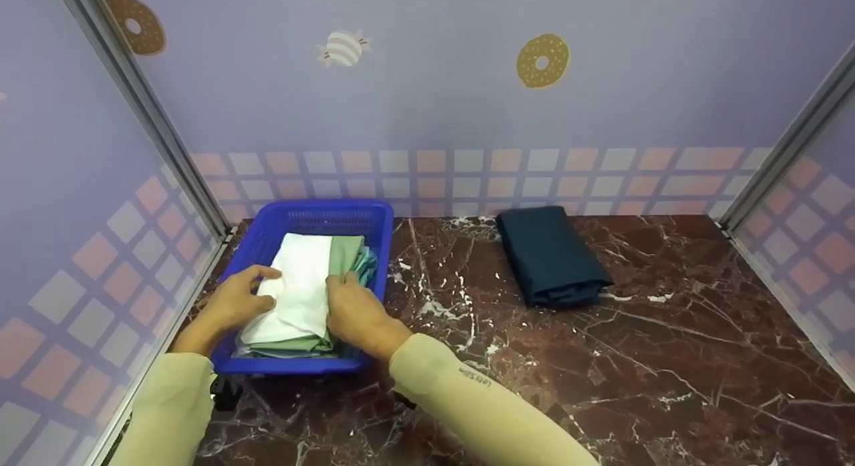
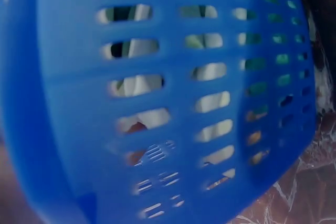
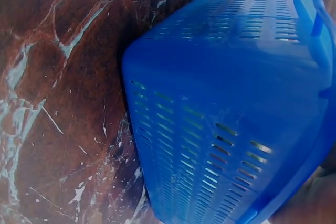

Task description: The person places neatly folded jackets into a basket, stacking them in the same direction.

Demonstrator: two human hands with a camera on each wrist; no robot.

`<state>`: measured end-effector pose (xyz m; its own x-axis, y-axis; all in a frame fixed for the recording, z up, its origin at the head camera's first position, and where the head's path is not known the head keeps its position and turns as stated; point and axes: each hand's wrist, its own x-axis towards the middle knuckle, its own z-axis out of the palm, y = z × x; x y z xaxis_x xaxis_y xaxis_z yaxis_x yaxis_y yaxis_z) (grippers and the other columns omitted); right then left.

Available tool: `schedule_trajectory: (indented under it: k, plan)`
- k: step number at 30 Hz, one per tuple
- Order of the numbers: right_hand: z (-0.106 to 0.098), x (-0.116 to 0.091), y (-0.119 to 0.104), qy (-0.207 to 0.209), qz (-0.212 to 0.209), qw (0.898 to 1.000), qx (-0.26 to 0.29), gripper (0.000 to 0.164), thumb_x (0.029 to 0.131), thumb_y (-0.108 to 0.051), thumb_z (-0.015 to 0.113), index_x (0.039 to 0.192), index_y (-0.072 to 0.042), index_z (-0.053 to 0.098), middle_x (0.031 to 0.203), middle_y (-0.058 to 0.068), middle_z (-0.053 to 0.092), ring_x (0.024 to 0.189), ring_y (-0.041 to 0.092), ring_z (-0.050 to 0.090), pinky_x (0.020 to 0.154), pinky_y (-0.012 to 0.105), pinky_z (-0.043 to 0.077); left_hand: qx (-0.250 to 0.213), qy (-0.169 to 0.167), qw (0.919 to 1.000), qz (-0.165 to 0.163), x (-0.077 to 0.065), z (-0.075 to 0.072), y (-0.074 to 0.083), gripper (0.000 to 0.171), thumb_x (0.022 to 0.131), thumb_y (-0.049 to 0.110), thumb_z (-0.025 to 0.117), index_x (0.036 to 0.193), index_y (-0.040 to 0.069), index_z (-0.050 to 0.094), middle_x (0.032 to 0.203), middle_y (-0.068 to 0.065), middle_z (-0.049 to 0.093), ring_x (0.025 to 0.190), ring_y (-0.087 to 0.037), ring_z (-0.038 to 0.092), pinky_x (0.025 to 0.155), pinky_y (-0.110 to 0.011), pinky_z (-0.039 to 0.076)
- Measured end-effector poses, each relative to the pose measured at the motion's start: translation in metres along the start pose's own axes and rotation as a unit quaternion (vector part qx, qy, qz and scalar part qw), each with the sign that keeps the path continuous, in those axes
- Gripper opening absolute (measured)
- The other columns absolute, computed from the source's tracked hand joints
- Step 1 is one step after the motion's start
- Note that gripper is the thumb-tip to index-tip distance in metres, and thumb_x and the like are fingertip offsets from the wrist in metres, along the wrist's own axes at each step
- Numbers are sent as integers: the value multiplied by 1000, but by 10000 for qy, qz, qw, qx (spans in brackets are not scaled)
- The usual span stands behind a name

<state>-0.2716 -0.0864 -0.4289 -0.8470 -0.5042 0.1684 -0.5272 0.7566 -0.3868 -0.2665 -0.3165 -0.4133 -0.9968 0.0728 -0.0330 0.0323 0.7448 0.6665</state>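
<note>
A folded white and green cloth [image 1: 300, 289] lies on other folded fabric inside a blue plastic basket [image 1: 300, 366]. My left hand [image 1: 237, 302] grips the cloth's left side, its thumb and a finger on the white part. On the opposite side my right hand [image 1: 361, 312] holds the edge by the green band, fingers curled. Through the slots of the basket wall [image 2: 173, 66] in the left wrist view, bits of white and green fabric show. The right wrist view has the basket's slotted outside [image 3: 210, 77]; the fingertips down inside are hidden.
A dark blue folded cloth [image 1: 554, 256] lies on the marbled table [image 1: 668, 359], right of the basket. Teal patterned fabric [image 1: 366, 264] shows under the white cloth's right side. Patterned panels [image 1: 454, 105] close off the back and both sides.
</note>
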Motion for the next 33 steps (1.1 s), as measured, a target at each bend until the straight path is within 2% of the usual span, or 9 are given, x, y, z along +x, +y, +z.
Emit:
schedule_trajectory:
  k: [8,15,19,26,29,33]
  plan:
    - [3,0,-5,-15,-80,9976,-692,17,95,-6,66,110,-2,59,101,16,61,81,29,71,71,39,61,316,36,9994,135,0,0,0,54,86,3,68,138,-9,58,126,-41,63,106,-46,62,88,-56,54]
    - [6,-1,-5,107,-239,9958,-882,17,95,-8,68,108,-2,60,97,16,61,77,28,71,66,39,61,528,135,9981,278,1,2,-1,49,86,2,70,133,-8,62,118,-38,65,104,-47,59,91,-62,49]
    - [2,0,0,12,-264,9983,-521,17,94,-7,69,107,-1,61,95,16,63,82,30,70,70,41,61,563,30,9980,282,-1,-1,0,47,87,3,70,132,-8,62,122,-39,63,107,-50,59,94,-65,48]
    - [-9,-1,5,-284,-94,9994,171,25,93,-13,75,111,0,63,102,16,65,90,30,69,78,40,59,662,26,9975,258,-3,-5,4,43,89,8,67,129,-9,64,110,-31,68,103,-47,62,89,-62,51]
    - [-16,-5,5,-285,-192,9988,357,26,93,-14,76,111,0,64,101,15,65,89,27,67,78,39,58,848,50,9963,84,-4,-6,11,43,96,15,64,131,-9,63,118,-34,67,111,-52,62,95,-64,49]
    - [-30,-12,7,-119,-293,9972,682,37,93,-14,76,125,2,66,112,16,67,99,27,66,87,36,58,1018,118,9946,-147,-5,-11,28,48,102,25,61,139,-7,59,137,-37,60,125,-58,55,102,-69,43]
